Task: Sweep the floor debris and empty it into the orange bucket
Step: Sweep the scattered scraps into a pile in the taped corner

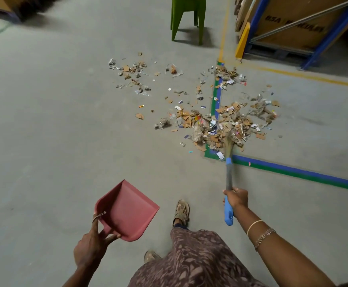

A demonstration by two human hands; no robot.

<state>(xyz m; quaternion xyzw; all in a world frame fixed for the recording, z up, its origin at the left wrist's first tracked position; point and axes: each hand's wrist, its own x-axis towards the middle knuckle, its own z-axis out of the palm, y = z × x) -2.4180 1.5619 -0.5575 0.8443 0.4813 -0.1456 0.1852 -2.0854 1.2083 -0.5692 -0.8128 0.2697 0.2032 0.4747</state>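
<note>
Scraps of cardboard, paper and dust lie as floor debris (222,121) across the grey concrete, thickest around the corner of the floor tape. My right hand (236,197) grips the blue handle of a broom (229,170), and its bristle tip rests in the near edge of the pile. My left hand (91,247) holds a pink dustpan (127,210) by its rear edge, raised above the floor in front of me, with nothing in it. No orange bucket is in view.
A green plastic chair (188,17) stands behind the debris. Blue shelving with large cardboard boxes (297,19) and a yellow post guard (242,40) fills the upper right. Blue-green floor tape (293,172) runs right. My sandalled foot (181,211) is between the hands.
</note>
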